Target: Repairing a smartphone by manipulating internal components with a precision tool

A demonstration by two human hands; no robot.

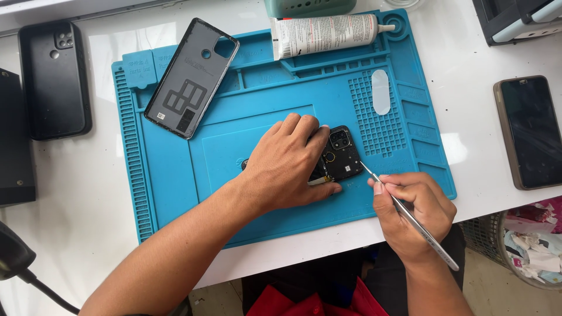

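My left hand (293,164) lies flat over an opened black phone (339,157) on the blue work mat (175,175), pressing it down; only the phone's camera end shows past my fingers. My right hand (413,213) grips thin metal tweezers (410,216) like a pen, their tip touching the phone's right edge near the camera module. The phone's removed grey back cover (192,77) lies inner side up at the mat's upper left.
A white glue tube (328,35) rests along the mat's top edge, a small clear oval piece (380,92) on the mat's grid. A black phone case (54,79) lies left, another phone (530,131) right, a waste basket (527,246) below the table edge.
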